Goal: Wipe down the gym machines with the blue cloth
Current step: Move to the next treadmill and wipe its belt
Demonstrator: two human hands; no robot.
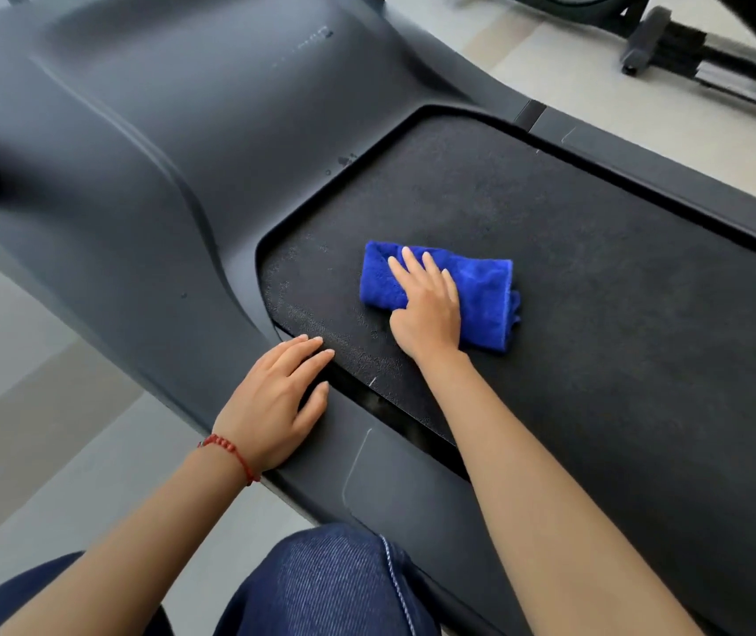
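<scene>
A folded blue cloth (481, 291) lies on the black treadmill belt (596, 314), near the belt's front end. My right hand (426, 309) presses flat on the cloth with straight fingers spread over its left half. My left hand (275, 401) rests flat on the dark grey side rail (394, 479), fingertips reaching the belt's edge. It holds nothing. A red bead bracelet sits on my left wrist.
The treadmill's grey motor cover (160, 153) rises to the upper left. The far side rail (670, 176) runs along the belt's other edge. Another machine's black base (688, 43) stands on the pale floor at the top right. My knee in blue jeans (335, 585) is below.
</scene>
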